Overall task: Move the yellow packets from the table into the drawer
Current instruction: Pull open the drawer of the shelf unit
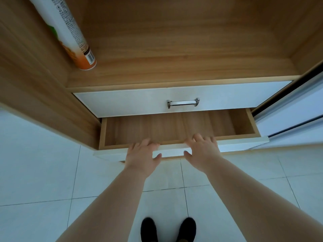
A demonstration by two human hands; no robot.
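Wood-lined lower drawer (pixel 174 126) with a white front sits pulled out and bare inside, no yellow packets in view. Left hand (pixel 142 155) and right hand (pixel 201 151) both clasp its front edge, fingers curled over the top and thumbs underneath. Closed white upper drawer (pixel 122 102) above; tall orange-and-white can (pixel 70 34) stands on the wooden shelf (pixel 174 58).

Wood shelf (pixel 174 63) w/ one can (pixel 70 34) upright.
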